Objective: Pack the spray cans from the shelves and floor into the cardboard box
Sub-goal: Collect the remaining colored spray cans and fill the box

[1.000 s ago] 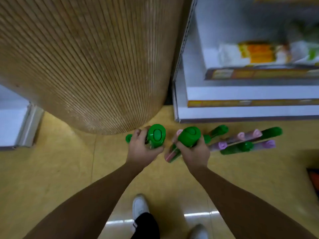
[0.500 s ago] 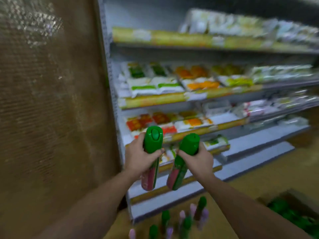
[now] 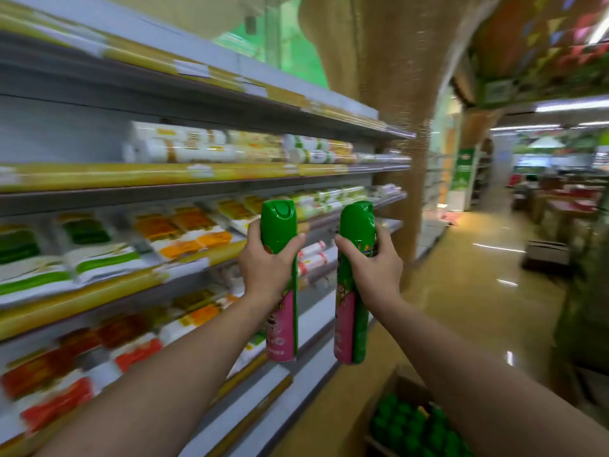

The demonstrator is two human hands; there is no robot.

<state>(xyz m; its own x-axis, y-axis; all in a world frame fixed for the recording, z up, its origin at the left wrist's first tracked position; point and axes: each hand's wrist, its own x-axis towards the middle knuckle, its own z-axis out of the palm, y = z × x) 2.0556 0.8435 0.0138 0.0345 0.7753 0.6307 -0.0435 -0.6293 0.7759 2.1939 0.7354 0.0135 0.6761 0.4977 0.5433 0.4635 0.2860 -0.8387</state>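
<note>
A: Where are the two spray cans?

B: Both are up in the air, high above the cardboard box (image 3: 389,400). The left can (image 3: 286,324) is green on top and pink lower down. The right can (image 3: 356,225) looks the same. Both stand straight up with their caps on top. They are side by side with a gap between them.

A: Who has them?

B: The left hand (image 3: 267,267) is curled round the left can, just under its cap. The right hand (image 3: 374,270) is curled round the right can the same way. So both hands are full, one can each.

A: What is in the box?

B: It is open on top, low down under the right can. Inside are lots of green caps (image 3: 415,427), packed close together. They look like more cans, but it is blurry.

A: What else is around the box?

B: It sits on a shiny yellow floor (image 3: 461,291). Left of the box, the shelves (image 3: 197,179) go up high, past the cans. They hold flat packets (image 3: 184,232) that are white with green, orange and red. Far past the box a fat brown pillar (image 3: 395,94) stands at the end of the shelves. A small brown box (image 3: 545,253) sits on the floor, well apart from the cardboard box.
</note>
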